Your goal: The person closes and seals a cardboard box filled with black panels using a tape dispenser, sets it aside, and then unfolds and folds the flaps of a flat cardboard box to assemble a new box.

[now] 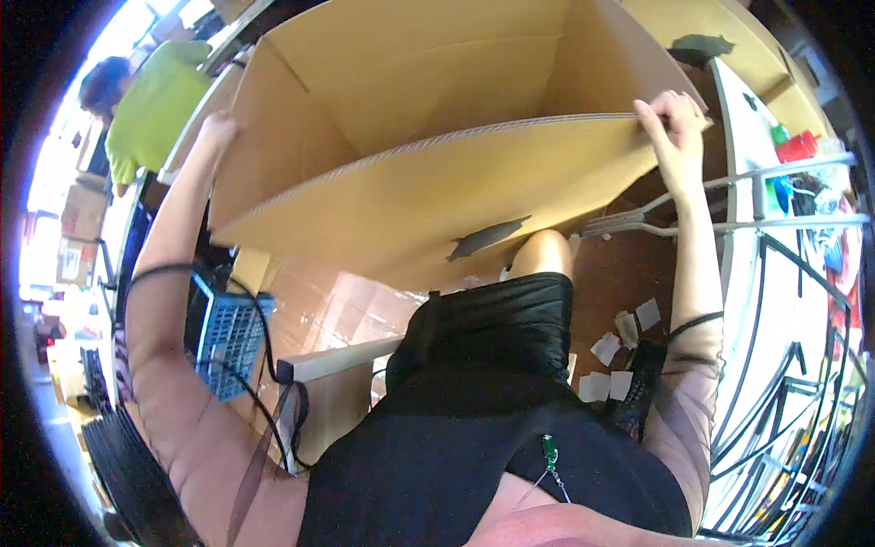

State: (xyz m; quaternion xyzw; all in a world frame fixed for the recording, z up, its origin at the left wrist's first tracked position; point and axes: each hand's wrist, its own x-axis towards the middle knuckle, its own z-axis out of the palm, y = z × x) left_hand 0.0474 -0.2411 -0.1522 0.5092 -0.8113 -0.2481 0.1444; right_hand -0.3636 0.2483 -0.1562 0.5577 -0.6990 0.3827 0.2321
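While both hands grip carton (pixel 437 173) edges

Setting: packing or storage workroom. Evidence: large open cardboard box (pixel 428 137) in the foreground; stacked cartons (pixel 80 228) at far left; blue plastic crate (pixel 228 342); wire rack (pixel 793 301) at right; paper slips (pixel 620 356) scattered on brown floor.

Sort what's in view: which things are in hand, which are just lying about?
In hand:
- large open cardboard box
- left hand on its left edge
- right hand gripping its right corner

Lying about:
- blue plastic crate
- white paper slips on the floor
- red bottle
- black wire rack
- another person in a green top
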